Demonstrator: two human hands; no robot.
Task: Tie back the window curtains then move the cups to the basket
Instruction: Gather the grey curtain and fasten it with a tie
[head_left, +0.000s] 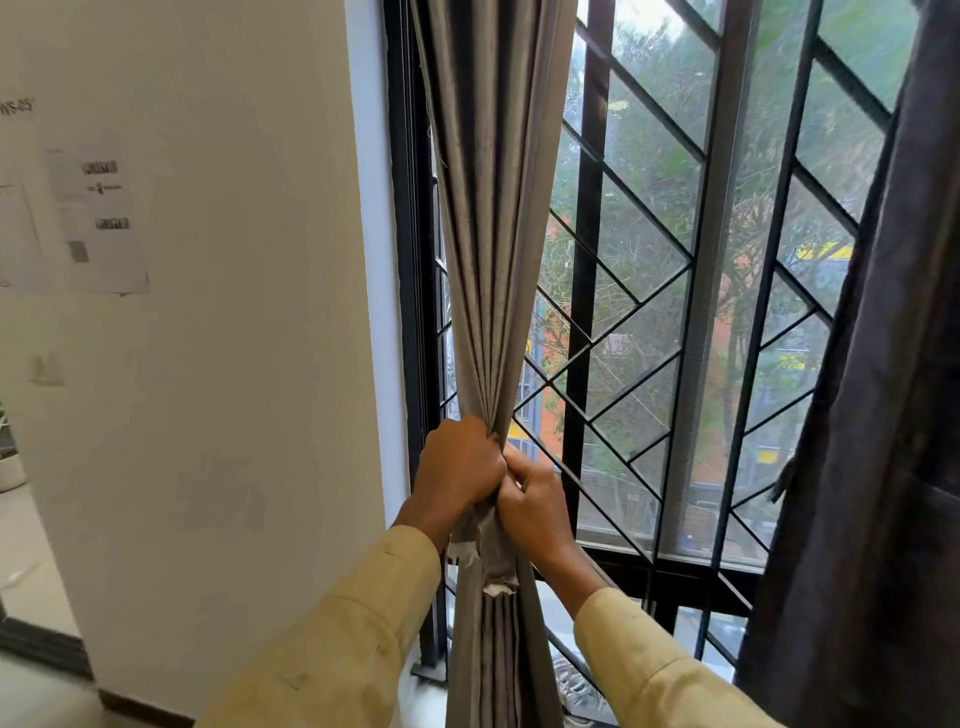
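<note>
A grey left curtain (488, 234) hangs gathered into a tight bundle at the left side of the window. My left hand (460, 465) is closed around the bundle at its narrowest point. My right hand (535, 501) grips the same spot from the right, touching the left hand. A strip of grey tie-back fabric (491, 551) with frayed pale ends hangs just below both hands. A darker right curtain (878, 415) hangs loose at the right edge. No cups or basket are in view.
A black metal window grille (644, 291) with diagonal bars stands behind the curtains. The white wall (208, 364) at left carries taped papers (78, 218). A small plant pot (8, 467) sits at the far left.
</note>
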